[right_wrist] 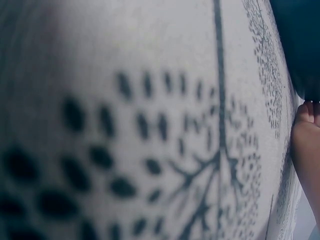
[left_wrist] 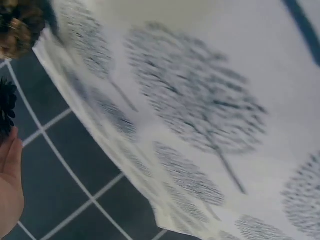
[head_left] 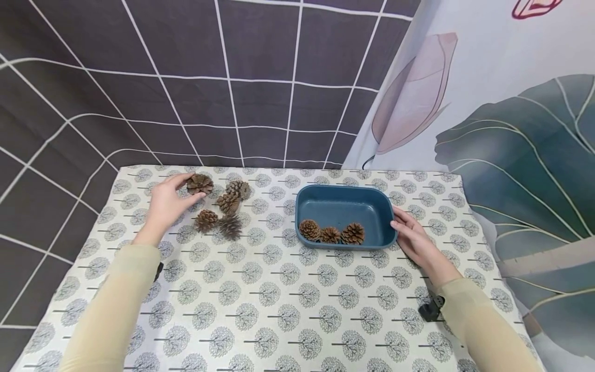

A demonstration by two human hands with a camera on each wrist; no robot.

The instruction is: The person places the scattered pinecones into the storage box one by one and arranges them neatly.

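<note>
In the head view my left hand (head_left: 168, 205) pinches a brown pine cone (head_left: 200, 184) between thumb and fingers near the table's far left. Close by lie several loose pine cones (head_left: 228, 203) in a loose cluster. The left wrist view catches only the edge of that hand (left_wrist: 10, 185) with a dark pine cone (left_wrist: 7, 107) at its fingertips. My right hand (head_left: 415, 240) grips the right end of a blue rectangular container (head_left: 344, 247), thumb at the rim. Inside it, 3 pine cones (head_left: 330, 235) line the near wall.
A white cloth with grey tree prints (head_left: 267, 294) covers the table. Behind the table stands a dark wall covering with white grid lines (head_left: 260, 103). At the right hangs a curtain with leaf prints (head_left: 525, 170). A black wrist device (head_left: 432, 308) sits by the right sleeve.
</note>
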